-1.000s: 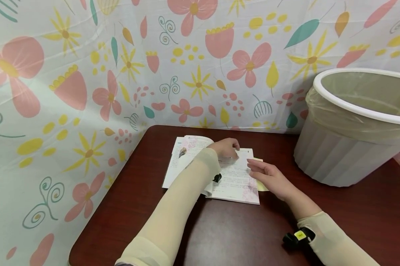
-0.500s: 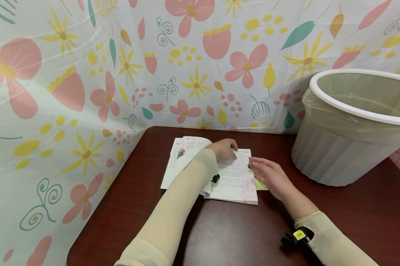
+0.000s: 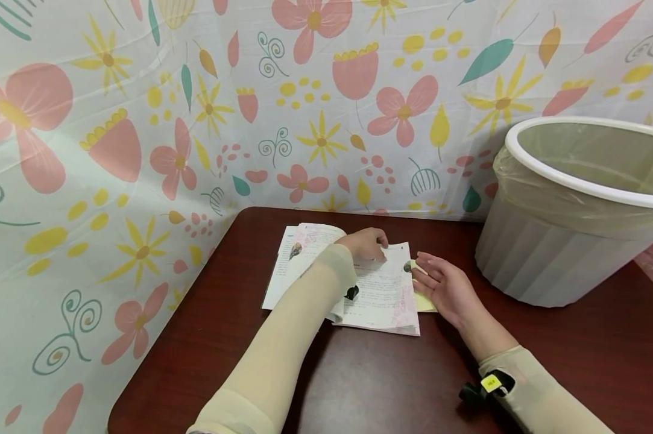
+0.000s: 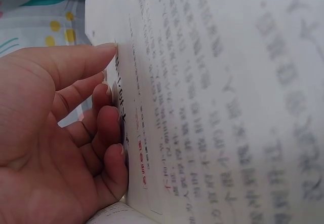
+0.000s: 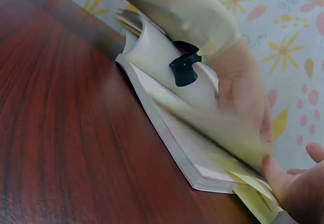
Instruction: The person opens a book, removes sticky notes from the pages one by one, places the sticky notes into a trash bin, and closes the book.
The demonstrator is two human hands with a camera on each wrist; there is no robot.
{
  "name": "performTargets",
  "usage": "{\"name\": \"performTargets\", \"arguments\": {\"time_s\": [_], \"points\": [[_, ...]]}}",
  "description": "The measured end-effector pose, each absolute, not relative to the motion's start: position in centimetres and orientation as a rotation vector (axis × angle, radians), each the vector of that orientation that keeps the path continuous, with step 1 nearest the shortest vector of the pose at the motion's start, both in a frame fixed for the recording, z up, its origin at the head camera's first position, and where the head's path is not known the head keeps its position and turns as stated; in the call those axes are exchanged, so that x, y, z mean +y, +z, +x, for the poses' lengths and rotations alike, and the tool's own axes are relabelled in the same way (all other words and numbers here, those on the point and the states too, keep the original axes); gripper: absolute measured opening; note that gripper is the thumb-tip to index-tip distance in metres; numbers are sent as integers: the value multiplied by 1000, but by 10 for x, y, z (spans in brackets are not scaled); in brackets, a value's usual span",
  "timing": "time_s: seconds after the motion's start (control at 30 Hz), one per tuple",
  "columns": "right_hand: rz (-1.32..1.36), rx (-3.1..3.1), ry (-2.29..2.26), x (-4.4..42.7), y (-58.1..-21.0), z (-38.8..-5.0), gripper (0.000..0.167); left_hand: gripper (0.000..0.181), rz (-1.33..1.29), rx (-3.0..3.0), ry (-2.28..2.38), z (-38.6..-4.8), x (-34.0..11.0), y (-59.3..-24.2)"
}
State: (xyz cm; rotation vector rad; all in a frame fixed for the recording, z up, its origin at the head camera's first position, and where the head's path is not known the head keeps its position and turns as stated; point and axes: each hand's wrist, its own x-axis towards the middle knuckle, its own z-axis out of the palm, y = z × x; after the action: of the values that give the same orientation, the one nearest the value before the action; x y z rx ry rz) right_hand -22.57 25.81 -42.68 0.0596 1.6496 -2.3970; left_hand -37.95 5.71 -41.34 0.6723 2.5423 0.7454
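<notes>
On my feed the book (image 3: pixel 380 295) lay on the tabletop (image 3: pixel 359 374); I judged its paper floppy, easily creased, best pinched at outer edges. The loosely curled left hand (image 3: pixel 364 244) held nothing; the spread right hand (image 3: pixel 450 290) merely touched a lifted leaf (image 5: pixel 223 127).

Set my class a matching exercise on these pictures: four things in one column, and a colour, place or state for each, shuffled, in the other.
Things:
1. book
2. bin
3. left hand
4. right hand

Descriptions:
A. at the book's right edge, near the yellow paper
B. grey, with a white rim
C. over the book, its forearm crossing it
D. lying open on the table

Right pairs: 1-D, 2-B, 3-C, 4-A
</notes>
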Motion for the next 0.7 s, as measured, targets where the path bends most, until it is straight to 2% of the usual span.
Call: {"name": "performTargets", "arguments": {"time_s": [0.7], "points": [[-21, 1563, -2339, 247, -431, -221, 70, 33, 707, 2525, 720, -386, 56, -412]]}}
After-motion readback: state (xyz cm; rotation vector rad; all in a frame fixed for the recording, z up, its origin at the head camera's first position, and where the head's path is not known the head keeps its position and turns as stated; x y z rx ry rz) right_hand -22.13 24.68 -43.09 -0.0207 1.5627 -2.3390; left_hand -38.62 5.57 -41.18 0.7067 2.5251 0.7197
